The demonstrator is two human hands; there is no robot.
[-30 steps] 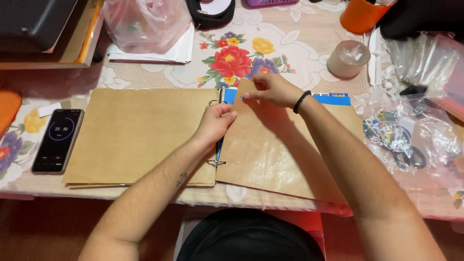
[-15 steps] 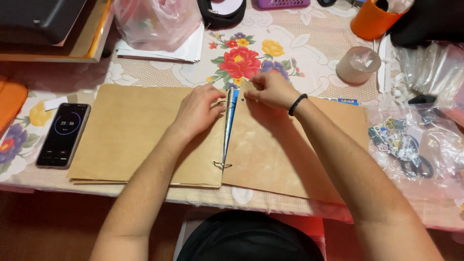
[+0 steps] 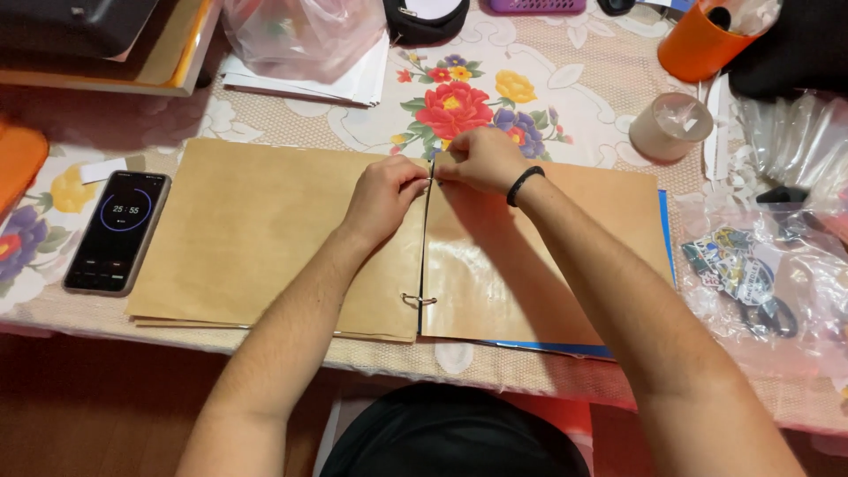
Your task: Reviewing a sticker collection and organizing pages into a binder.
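Two hands, left hand (image 3: 384, 196), right hand (image 3: 477, 159), one album (image 3: 265, 238), one ring (image 3: 419, 301)

Two hands (image 3: 433, 181), one brown-paper ring album (image 3: 265, 234), one phone (image 3: 117, 231), one orange cup (image 3: 698, 44), one tape roll (image 3: 670, 126).

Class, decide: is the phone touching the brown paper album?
Apart. The head view shows a strip of floral tablecloth between the phone and the brown paper album.

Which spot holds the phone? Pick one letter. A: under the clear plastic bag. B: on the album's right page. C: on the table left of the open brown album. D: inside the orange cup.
C: the phone lies flat on the tablecloth, just off the left edge of the brown album.
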